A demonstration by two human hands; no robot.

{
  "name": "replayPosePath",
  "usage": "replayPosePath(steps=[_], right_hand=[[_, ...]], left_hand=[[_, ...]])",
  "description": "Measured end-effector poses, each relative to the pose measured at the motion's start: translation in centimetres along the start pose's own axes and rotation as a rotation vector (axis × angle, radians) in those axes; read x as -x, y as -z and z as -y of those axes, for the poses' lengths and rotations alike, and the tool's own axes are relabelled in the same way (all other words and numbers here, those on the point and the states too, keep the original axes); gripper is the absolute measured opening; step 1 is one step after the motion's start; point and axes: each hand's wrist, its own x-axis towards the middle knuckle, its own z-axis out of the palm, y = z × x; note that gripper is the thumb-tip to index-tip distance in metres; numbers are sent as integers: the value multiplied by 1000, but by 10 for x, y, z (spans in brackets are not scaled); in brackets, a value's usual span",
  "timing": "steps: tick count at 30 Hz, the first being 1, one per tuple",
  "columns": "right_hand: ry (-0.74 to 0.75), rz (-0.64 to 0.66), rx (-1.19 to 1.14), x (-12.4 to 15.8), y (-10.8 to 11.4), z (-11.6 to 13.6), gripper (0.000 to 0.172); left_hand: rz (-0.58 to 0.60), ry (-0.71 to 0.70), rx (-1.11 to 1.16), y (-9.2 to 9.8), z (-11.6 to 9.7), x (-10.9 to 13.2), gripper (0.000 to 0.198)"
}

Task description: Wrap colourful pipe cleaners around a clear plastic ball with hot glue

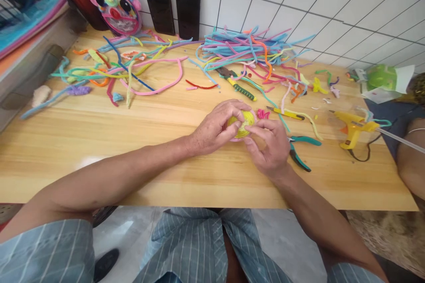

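Note:
A round yellow pipe-cleaner coil [247,120] with a pink edge sits between my hands over the table. My left hand [221,126] is closed on its left side, fingers over the top and thumb on the face. From the right, my right hand [270,146] touches the coil's middle, its fingertips pinched together; what lies between them is too small to make out. A crumpled pink pipe-cleaner piece [263,114] lies just beyond the right hand. Beside that hand are a yellow utility knife [287,113] and teal-handled pliers [303,140].
A pile of pipe cleaners [242,48] lies along the tiled wall, with loose strands at left. Green-yellow pliers [241,88] lie ahead. A yellow glue gun [355,128] stands at right, near another person's leg [413,159]. Two phones [187,4] and a decorated face craft [119,11] stand behind.

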Motion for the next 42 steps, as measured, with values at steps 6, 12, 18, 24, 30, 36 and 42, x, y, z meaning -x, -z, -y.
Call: replayPosePath(steps=[6, 12, 18, 24, 30, 36, 42], right_hand=[[-137, -53, -48, -1, -3, -3, 43], [-328, 38, -284, 1, -9, -5, 42], [-588, 57, -565, -6, -13, -10, 35], [-652, 68, -602, -13, -16, -10, 40], [-685, 64, -574, -17, -18, -8, 41], [-670, 57, -542, -19, -20, -5, 39], [-661, 54, -506, -16, -21, -4, 40]], left_hand=[[-5, -25, -1, 1, 0, -1, 8], [-10, -18, 16, 1, 2, 0, 11], [7, -32, 17, 4, 3, -1, 8], [34, -11, 19, 6, 4, -1, 13], [35, -26, 16, 7, 3, 0, 12], [17, -47, 30, 6, 4, 0, 8], [0, -58, 27, 5, 3, 0, 12]])
